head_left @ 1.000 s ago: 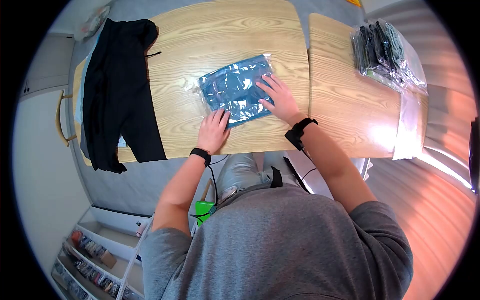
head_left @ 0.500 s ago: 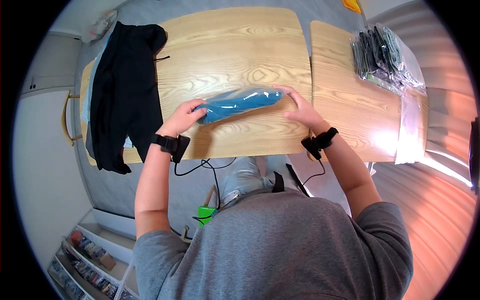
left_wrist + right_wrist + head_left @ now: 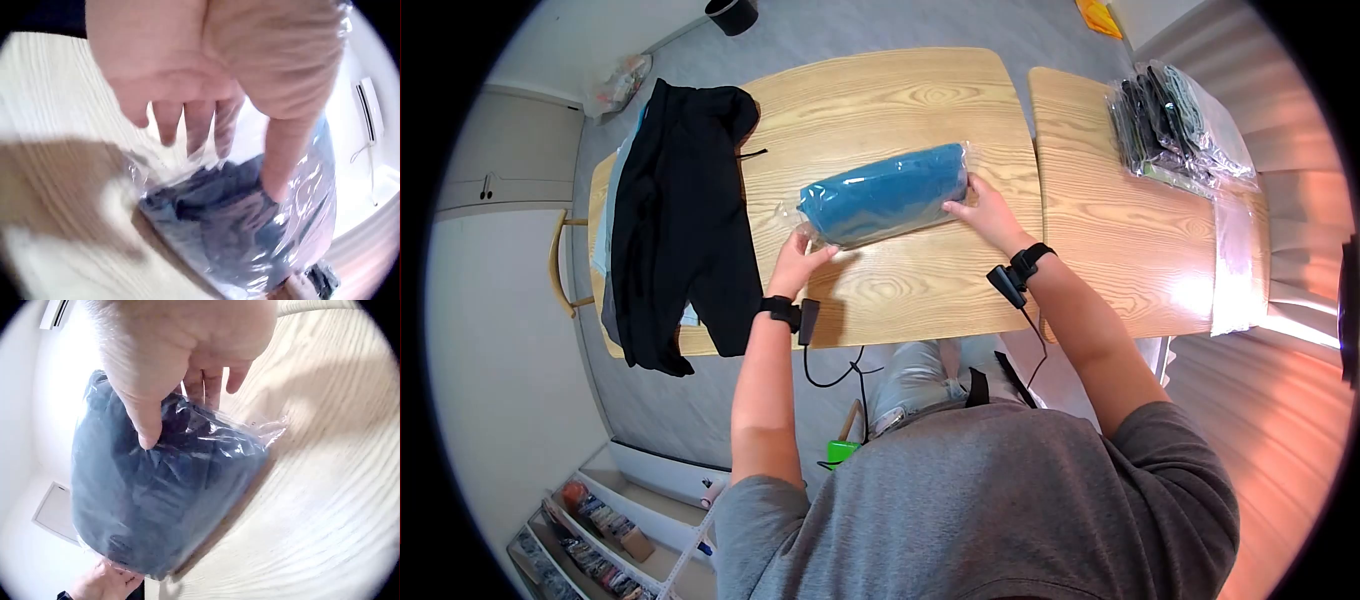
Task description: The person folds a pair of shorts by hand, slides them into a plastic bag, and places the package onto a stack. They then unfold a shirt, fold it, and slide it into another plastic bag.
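Note:
A folded blue garment in a clear plastic bag [image 3: 885, 195] stands tilted on the wooden table [image 3: 900, 300], its broad side showing in the head view. My left hand [image 3: 796, 265] grips its left end, thumb along the near side and fingers round the end. At the opposite end, my right hand [image 3: 992, 218] holds the bag between thumb and fingers. The right wrist view shows the thumb [image 3: 147, 422] pressed on the film and the fingers partly hidden behind the bag. Loose film crinkles by the left fingers [image 3: 199, 125].
Black trousers [image 3: 685, 210] lie over lighter clothing at the table's left. On a second table [image 3: 1120, 240] to the right sits a stack of bagged garments [image 3: 1180, 125], with clear plastic sleeves [image 3: 1235, 265] nearer me. Cables hang from both wrist cameras.
The bagged garment lay flat under both hands, then was raised onto its long edge. Now it leans with its broad side showing, and my right hand has closed on its end.

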Tool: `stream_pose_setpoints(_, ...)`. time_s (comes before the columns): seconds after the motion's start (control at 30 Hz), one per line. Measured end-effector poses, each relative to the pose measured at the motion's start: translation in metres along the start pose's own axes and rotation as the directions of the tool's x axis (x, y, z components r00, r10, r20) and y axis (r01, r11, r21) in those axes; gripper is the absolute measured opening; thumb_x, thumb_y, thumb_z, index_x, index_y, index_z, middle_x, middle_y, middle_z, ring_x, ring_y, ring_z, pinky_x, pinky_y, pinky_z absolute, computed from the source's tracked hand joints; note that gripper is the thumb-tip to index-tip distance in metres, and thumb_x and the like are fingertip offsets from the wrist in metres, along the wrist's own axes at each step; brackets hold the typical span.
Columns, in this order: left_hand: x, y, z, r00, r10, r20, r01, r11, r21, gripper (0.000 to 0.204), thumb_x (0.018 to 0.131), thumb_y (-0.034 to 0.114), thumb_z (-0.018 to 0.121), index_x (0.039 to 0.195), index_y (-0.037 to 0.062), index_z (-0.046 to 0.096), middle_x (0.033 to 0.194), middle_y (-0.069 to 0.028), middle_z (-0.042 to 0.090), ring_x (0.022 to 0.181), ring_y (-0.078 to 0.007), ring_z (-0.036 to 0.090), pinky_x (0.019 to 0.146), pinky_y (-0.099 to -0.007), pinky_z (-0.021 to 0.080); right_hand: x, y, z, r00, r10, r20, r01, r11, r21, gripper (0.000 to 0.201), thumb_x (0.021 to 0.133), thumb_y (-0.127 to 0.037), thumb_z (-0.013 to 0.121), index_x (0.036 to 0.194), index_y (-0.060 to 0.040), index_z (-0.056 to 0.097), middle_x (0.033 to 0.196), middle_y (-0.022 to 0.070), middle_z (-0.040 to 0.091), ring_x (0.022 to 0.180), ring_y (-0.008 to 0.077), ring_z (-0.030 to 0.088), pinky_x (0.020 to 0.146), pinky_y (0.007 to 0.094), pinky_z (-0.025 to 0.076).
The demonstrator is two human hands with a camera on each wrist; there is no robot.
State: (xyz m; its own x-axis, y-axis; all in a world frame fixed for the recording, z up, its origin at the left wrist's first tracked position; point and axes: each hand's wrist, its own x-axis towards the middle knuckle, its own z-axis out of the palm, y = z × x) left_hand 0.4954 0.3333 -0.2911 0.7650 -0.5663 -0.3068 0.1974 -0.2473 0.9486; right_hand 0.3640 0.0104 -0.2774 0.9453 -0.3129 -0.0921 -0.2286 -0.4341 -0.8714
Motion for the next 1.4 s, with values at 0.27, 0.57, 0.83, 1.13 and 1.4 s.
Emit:
stream_pose_setpoints(0.27, -0.009, 0.015, 0.041, 0.987, 0.001, -0.160, 0.011, 0.997, 0.071, 0.015, 0.085, 0.011, 0.067, 0.089, 0.0013, 0.056, 0.071, 0.0030, 0.052, 0.062, -0.0050, 0.045, 0.057, -0.0228, 0.040, -0.030, 0.018, 0.003, 0.993, 0.099, -0.065, -0.064, 0.908, 0.414, 0.051, 0.087, -0.030, 0.067, 0.118, 0.0049, 0.047, 0.101, 0.0177, 0.063, 0.089, 0.0223, 0.061, 0.080, 0.0307, 0.048)
stream_pose_setpoints(0.57, -0.018, -0.054, 0.092, 0.942, -0.021, -0.334, 0.187, 0.860, 0.474, 0.031, 0.081, 0.025, 0.073, 0.080, -0.0022, 0.058, 0.067, -0.0110, 0.061, 0.061, -0.0239, 0.058, 0.059, -0.0352, 0.046, -0.076, 0.038, 0.019, 0.825, 0.490, -0.280, -0.482, 0.870, 0.104, 0.049, 0.081, -0.031, 0.071, 0.113, 0.0009, 0.053, 0.108, 0.0214, 0.062, 0.098, 0.0324, 0.061, 0.084, 0.0364, 0.047)
stream_pose_setpoints(0.83, -0.021, -0.051, 0.094, 0.930, -0.011, -0.367, 0.192, 0.867, 0.459, 0.038, 0.080, 0.033, 0.072, 0.080, -0.0022, 0.058, 0.070, -0.0153, 0.063, 0.065, -0.0333, 0.061, 0.062, -0.0383, 0.047, -0.097, 0.003, 0.026, 0.942, -0.302, 0.144, 0.323, 0.710, -0.626, 0.060, 0.076, -0.053, 0.064, 0.127, -0.0238, 0.054, 0.142, 0.0084, 0.039, 0.133, 0.0274, 0.033, 0.105, 0.0552, 0.023)
stream_pose_setpoints(1.13, -0.030, 0.019, 0.142, 0.859, 0.451, 0.243, -0.430, 0.376, 0.821, 0.049, 0.083, 0.014, 0.055, 0.131, 0.0045, 0.045, 0.141, -0.0158, 0.040, 0.131, -0.0321, 0.036, 0.105, -0.0482, 0.030, -0.078, 0.006, 0.030, 0.936, -0.277, 0.218, 0.348, 0.619, -0.704, 0.051, 0.083, -0.046, 0.059, 0.129, -0.0245, 0.052, 0.142, 0.0084, 0.040, 0.133, 0.0282, 0.033, 0.107, 0.0544, 0.023)
stream_pose_setpoints(1.4, 0.003, -0.016, 0.161, 0.911, 0.356, 0.208, -0.284, 0.177, 0.942, 0.066, 0.083, 0.036, 0.050, 0.141, 0.0083, 0.036, 0.151, -0.0068, 0.026, 0.140, -0.0231, 0.022, 0.108, -0.0568, 0.018, -0.050, 0.014, 0.037, 0.928, -0.313, 0.201, 0.358, 0.604, -0.712, 0.049, 0.085, -0.044, 0.056, 0.129, -0.0247, 0.052, 0.143, 0.0081, 0.038, 0.134, 0.0287, 0.031, 0.105, 0.0558, 0.024)
